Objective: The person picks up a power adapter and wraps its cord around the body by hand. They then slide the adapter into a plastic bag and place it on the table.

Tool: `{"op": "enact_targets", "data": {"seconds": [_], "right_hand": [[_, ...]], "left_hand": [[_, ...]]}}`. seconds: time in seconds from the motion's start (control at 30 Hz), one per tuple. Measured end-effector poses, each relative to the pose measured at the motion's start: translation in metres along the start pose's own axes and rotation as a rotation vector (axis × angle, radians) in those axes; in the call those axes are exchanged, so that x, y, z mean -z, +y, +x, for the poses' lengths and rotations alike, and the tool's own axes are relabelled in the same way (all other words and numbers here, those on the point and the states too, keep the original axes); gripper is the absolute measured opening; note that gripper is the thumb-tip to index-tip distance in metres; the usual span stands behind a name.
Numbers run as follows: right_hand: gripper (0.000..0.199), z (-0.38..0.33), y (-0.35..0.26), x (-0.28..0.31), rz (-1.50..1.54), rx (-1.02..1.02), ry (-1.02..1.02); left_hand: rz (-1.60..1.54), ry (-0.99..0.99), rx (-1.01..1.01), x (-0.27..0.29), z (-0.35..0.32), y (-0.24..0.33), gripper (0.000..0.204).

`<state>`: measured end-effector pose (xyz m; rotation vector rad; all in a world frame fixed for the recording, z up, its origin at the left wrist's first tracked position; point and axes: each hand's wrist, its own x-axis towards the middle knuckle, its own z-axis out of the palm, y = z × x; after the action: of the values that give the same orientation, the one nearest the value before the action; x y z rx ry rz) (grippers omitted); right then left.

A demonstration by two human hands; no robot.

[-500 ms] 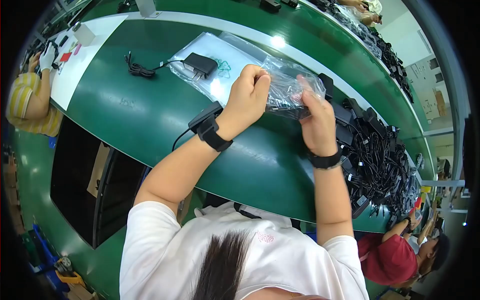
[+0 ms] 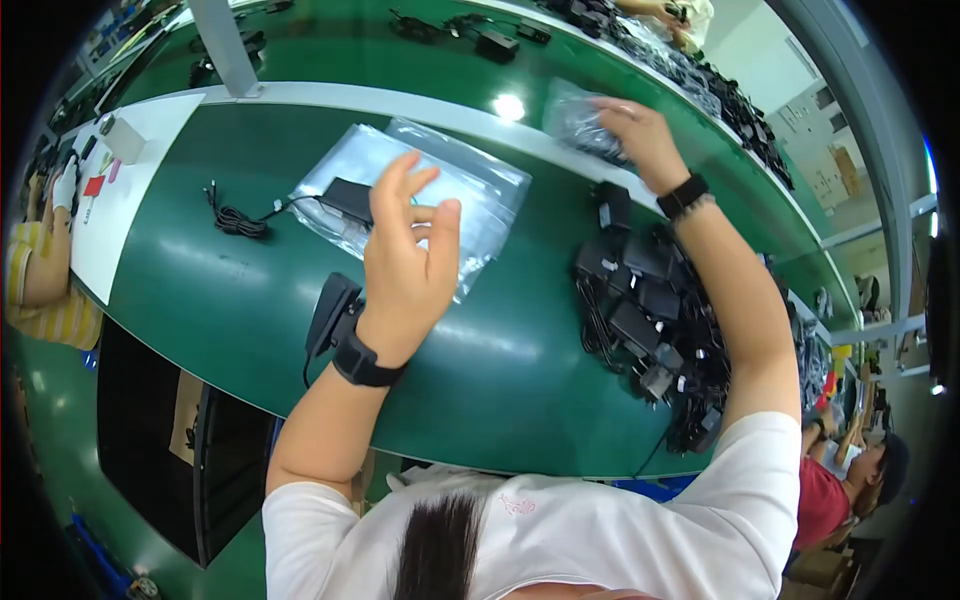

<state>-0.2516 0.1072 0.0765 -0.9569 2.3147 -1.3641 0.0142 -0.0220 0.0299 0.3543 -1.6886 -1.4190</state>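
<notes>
Head view: nearest the lower edge, a white shirt and dark hair are seen, with both forearms reaching out over the green table (image 2: 250, 300). The left hand (image 2: 410, 255) is raised above the table with fingers spread and curled loosely; nothing is held in it, and a black wristband is worn on that wrist. Just left of that wrist, a black adapter (image 2: 330, 308) lies on the table near its near edge. Beyond the left hand, a stack of clear plastic bags (image 2: 470, 200) is spread flat, with a black power adapter (image 2: 350, 198) resting on its left part and a coiled black cable (image 2: 235, 218) trailing left of it onto the bare table. To the right, a heap of black adapters and cords (image 2: 650, 310) is piled beside the right forearm. Farther off, the right hand (image 2: 635, 135) is stretched to the far side of the table, its fingers closed down on a clear bag holding a dark item (image 2: 580, 122), which lies at the pale strip along the table's far edge. At the far left, another person's arm in a yellow striped sleeve (image 2: 40, 290) is seen beside a white surface.
</notes>
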Motion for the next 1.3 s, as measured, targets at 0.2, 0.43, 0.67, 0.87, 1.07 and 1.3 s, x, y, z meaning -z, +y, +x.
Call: {"op": "enact_targets", "data": {"seconds": [0.2, 0.43, 0.67, 0.87, 1.07, 1.3], "right_hand": [[0.026, 0.101, 0.143, 0.072, -1.367, 0.234, 0.476], [0.058, 0.138, 0.089, 0.028, -1.323, -0.378, -0.219], [0.077, 0.233, 0.101, -0.026, -0.906, 0.032, -0.006], [0.085, 0.267, 0.094, -0.077, -0.954, -0.076, 0.079], [0.067, 0.256, 0.098, -0.065, -0.805, 0.242, -0.147], [0.046, 0.092, -0.092, 0.006, -0.682, 0.537, 0.021]], "left_hand": [[0.532, 0.047, -0.484, 0.009, 0.007, -0.004, 0.031], [0.557, 0.012, -0.472, 0.006, 0.012, -0.013, 0.027], [0.542, -0.088, -0.520, 0.008, 0.009, 0.009, 0.025], [0.597, -0.075, -0.473, 0.015, 0.009, 0.009, 0.023], [0.590, -0.126, -0.447, 0.017, 0.007, 0.010, 0.021], [0.563, -0.032, -0.538, 0.016, 0.012, 0.002, 0.027]]}}
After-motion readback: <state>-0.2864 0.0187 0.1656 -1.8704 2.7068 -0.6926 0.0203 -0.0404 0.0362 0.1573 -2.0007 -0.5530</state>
